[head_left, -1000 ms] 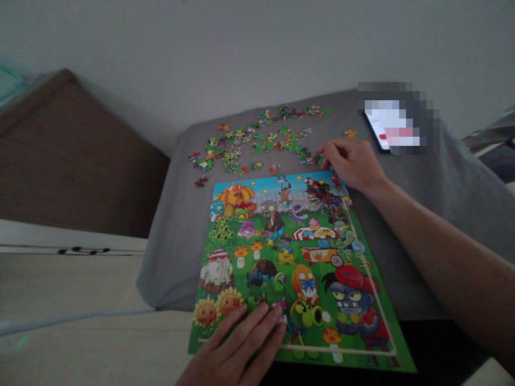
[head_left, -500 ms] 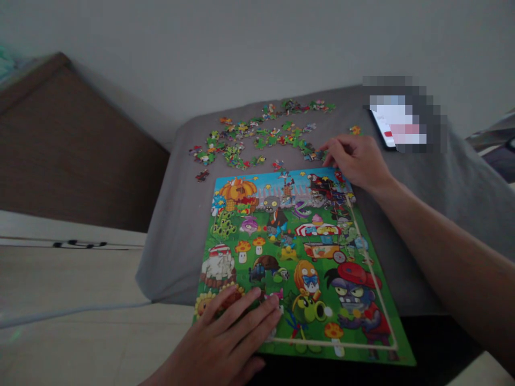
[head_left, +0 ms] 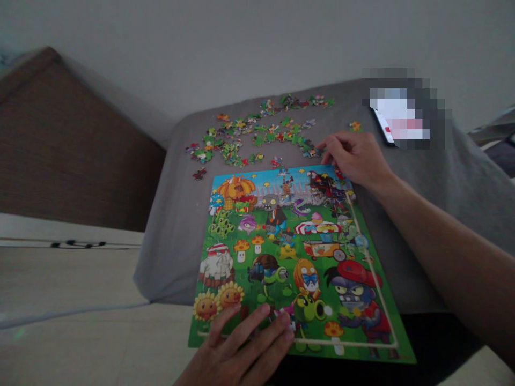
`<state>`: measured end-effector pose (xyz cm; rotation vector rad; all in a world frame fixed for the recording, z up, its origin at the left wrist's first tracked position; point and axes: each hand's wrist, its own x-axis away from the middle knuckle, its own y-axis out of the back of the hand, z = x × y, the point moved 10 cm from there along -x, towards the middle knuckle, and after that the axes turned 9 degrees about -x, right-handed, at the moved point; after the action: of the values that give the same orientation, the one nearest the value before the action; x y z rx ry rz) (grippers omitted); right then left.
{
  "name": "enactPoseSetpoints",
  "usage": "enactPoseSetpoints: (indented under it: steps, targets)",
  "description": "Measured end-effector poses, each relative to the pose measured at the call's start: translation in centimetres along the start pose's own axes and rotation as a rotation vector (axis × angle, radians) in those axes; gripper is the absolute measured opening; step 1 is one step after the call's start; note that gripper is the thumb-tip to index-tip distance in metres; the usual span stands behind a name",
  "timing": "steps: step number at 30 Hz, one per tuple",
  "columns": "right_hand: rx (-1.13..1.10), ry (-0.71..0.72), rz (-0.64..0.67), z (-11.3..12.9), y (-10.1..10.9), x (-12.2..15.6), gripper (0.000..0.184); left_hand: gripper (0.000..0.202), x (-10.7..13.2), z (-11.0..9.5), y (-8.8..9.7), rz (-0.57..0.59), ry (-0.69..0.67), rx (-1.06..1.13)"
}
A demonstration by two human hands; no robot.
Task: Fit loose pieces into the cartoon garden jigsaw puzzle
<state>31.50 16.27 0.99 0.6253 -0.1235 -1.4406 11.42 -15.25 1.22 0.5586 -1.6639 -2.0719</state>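
Observation:
A colorful cartoon jigsaw puzzle board [head_left: 273, 273] with a routed pale groove near its border lies on a grey cloth surface. My left hand [head_left: 245, 343] rests on its lower edge, fingers spread and flat over the picture. Beyond the upper right corner is my right hand [head_left: 358, 161], its fingers bent and drawn together. Their tips are beside loose puzzle pieces [head_left: 310, 150]; whether a piece is between them is hidden. More scattered puzzle pieces [head_left: 237, 126] form a loose arc behind the board, mostly green.
A phone [head_left: 382, 126] with a lit screen, partly blurred out, lies at the back right. One orange puzzle piece [head_left: 355, 126] sits near it. On the left stands a brown wooden cabinet [head_left: 80, 145]. A pale cable [head_left: 80, 311] runs along the lower left.
My left hand has slid right and toward me, uncovering the sunflowers at the board's lower left. My right hand has barely moved. The view has shifted slightly.

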Motion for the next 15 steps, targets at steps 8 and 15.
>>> enactPoseSetpoints:
  steps: [8, 15]
  targets:
    - [-0.02, -0.003, 0.0, 0.5, -0.1, 0.2, 0.032, 0.049, 2.0, 0.3, -0.5, 0.107, -0.01, 0.052]
    - [-0.007, 0.001, -0.002, 0.4, -0.1, 0.1, 0.028, 0.047, 2.2, 0.4, 0.1, 0.053, 0.042, 0.059]
